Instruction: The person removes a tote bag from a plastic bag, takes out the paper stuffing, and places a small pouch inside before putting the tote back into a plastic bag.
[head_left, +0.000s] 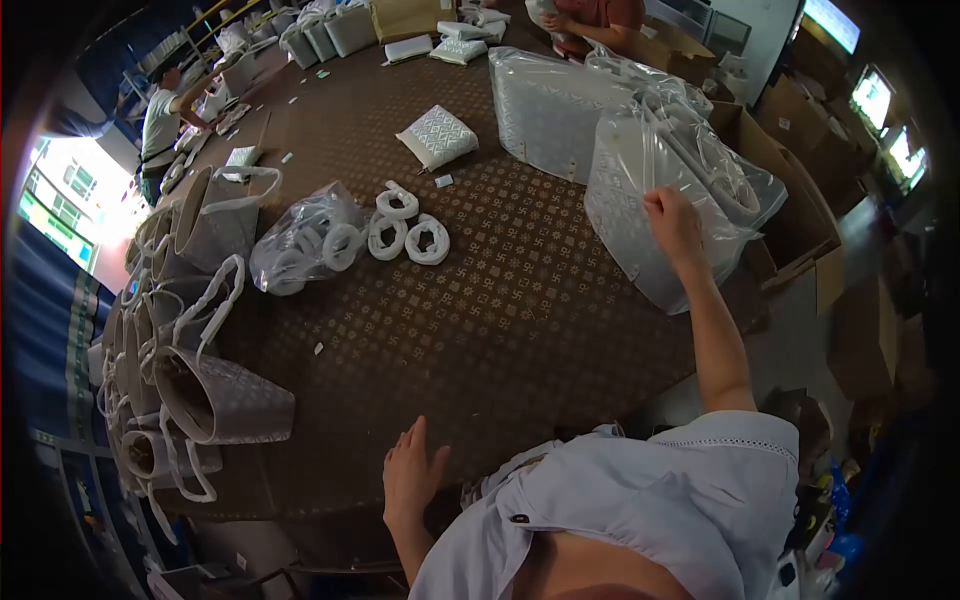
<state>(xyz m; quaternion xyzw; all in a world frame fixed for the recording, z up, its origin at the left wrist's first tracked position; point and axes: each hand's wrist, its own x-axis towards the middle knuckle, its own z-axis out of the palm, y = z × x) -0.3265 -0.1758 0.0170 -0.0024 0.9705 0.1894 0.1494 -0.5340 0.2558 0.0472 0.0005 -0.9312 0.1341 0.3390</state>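
Note:
My right hand [675, 225] is closed, its fingers pinched on the see-through plastic bag [740, 165] around a pale patterned handbag [630, 190]. This wrapped handbag stands at the right edge of the table, with its pale handles showing through the plastic. Right behind it is a second plastic-wrapped handbag [545, 110]. Low over the near side of the table, my left hand [412, 475] is open with fingers stretched out, holding nothing.
White rolled rings [428, 240] lie mid-table beside a plastic bag of more rings [310, 240]. Several unwrapped handbags [235, 395] line the left edge. A white patterned packet [438, 138] lies farther back. Cardboard boxes [785, 190] stand at right. Two people work across the table.

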